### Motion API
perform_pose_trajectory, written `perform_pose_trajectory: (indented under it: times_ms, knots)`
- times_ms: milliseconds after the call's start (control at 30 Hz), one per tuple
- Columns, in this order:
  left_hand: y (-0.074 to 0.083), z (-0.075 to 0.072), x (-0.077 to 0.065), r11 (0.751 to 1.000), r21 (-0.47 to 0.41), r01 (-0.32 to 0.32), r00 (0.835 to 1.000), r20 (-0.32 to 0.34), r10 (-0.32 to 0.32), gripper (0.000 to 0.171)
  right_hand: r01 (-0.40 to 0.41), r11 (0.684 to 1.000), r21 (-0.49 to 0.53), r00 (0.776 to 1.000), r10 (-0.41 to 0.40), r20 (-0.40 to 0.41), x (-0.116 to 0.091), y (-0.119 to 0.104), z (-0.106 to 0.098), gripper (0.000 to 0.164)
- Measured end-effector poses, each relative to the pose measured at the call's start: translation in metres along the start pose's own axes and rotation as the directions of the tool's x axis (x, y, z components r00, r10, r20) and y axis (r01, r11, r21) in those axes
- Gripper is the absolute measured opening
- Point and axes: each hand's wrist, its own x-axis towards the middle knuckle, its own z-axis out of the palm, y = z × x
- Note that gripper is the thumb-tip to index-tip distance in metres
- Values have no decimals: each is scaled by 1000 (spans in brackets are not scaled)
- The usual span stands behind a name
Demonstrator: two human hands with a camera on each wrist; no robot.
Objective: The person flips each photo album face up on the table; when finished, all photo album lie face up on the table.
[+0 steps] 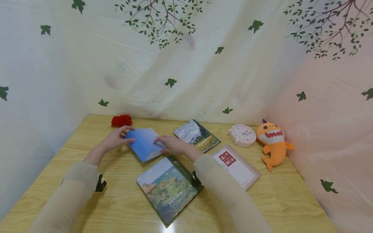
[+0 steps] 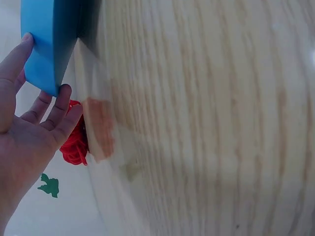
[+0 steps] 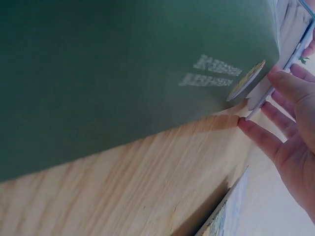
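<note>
A blue book (image 1: 142,142) is held between both hands, tilted over the back left of the table. My left hand (image 1: 118,138) pinches its left corner; in the left wrist view the thumb lies on one face of the blue book (image 2: 39,49) and fingers reach behind its corner. At the opposite edge, my right hand (image 1: 174,144) grips the book, its thumb on the upper side and fingers beneath in the right wrist view. In front lies an album with a painted landscape cover (image 1: 172,187), its dark green part large in the right wrist view.
A smaller landscape-covered book (image 1: 198,134) lies behind the right hand. To the right are a pinkish-edged book with red characters (image 1: 237,168), a round pink clock (image 1: 243,134) and an orange shark plush (image 1: 275,145). Red yarn (image 1: 121,120) sits at the back left edge.
</note>
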Motion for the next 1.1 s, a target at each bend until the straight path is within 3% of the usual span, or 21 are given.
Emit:
perform_pose_trajectory:
  times_ms: [533, 800, 1100]
  knots:
    - [-9, 5, -4, 997, 78, 21, 996, 83, -27, 54, 8, 999, -33, 1000, -7, 21, -3, 0, 1, 43]
    - [8, -3, 0, 992, 125, -6, 994, 107, -8, 64, -75, 993, 91, 997, 73, 31, -13, -1, -13, 57]
    - [43, 1, 23, 969, 212, -126, 991, 74, 113, 69, -86, 989, 116, 994, 93, -59, -43, 5, -42, 63]
